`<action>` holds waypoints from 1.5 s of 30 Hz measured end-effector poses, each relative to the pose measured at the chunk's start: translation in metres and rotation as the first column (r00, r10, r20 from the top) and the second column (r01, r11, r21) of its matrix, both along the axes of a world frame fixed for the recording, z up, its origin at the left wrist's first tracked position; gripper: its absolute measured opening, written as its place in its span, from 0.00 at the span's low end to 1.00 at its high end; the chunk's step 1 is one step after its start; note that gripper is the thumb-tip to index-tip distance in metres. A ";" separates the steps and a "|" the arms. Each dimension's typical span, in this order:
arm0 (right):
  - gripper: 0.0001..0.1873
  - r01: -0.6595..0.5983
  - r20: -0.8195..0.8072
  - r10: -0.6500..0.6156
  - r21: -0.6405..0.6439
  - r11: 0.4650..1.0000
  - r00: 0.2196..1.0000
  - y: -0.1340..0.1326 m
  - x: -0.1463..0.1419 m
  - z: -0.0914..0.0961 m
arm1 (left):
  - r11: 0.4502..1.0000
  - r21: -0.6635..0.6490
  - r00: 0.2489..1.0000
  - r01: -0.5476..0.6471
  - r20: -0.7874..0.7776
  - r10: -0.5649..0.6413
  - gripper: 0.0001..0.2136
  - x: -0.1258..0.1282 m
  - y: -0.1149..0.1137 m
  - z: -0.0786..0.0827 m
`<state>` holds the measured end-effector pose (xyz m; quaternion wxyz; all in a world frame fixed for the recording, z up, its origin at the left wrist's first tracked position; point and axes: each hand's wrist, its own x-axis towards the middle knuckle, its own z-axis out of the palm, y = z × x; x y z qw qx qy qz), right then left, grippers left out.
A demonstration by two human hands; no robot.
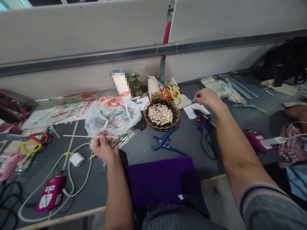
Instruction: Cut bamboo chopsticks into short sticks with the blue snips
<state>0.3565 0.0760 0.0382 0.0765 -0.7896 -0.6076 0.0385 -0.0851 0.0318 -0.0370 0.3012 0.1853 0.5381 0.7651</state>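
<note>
My left hand (103, 147) is closed on a thin wooden stick (79, 136) that lies level, pointing left, just in front of a white plastic bag (112, 115). My right hand (208, 97) reaches far across the table, fingers curled down over white paper (195, 111) beside a blue glue gun (200, 119); what it holds, if anything, is hidden. A round wire basket (162, 113) of short cut sticks sits between my two hands. Blue cutters (164, 142) lie in front of the basket.
A purple cloth (163, 179) lies at the near edge. Magenta power strip (51, 192) with white cables and adapter (76, 158) at left. Wrapped chopsticks (72, 107) lie at back left, more packs (222, 88) at back right. Red-yellow scissors (170, 92) by a small wooden model (153, 88).
</note>
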 end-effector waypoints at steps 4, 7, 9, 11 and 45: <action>0.08 -0.073 -0.092 0.069 -0.042 0.996 0.993 -0.053 -0.021 -0.012 | 1.000 0.018 1.000 0.000 0.030 -0.001 0.06 0.001 0.001 0.000; 0.08 -0.219 -0.218 0.195 -0.094 0.971 0.956 -0.092 -0.062 -0.026 | 1.000 0.028 1.000 0.005 0.022 -0.006 0.06 0.001 0.002 -0.002; 0.07 -0.338 -0.258 0.292 -0.160 0.927 0.921 -0.115 -0.092 -0.035 | 1.000 0.027 1.000 0.007 0.007 -0.007 0.06 0.000 0.002 -0.004; 0.05 -0.445 -0.262 0.388 -0.214 0.870 0.884 -0.134 -0.116 -0.041 | 1.000 0.011 1.000 0.010 -0.013 -0.009 0.07 -0.001 0.002 -0.007; 0.11 -0.199 -0.260 0.307 0.371 0.907 0.915 -0.029 -0.119 -0.008 | 0.993 0.047 0.990 -0.112 0.096 0.107 0.05 -0.009 -0.002 -0.002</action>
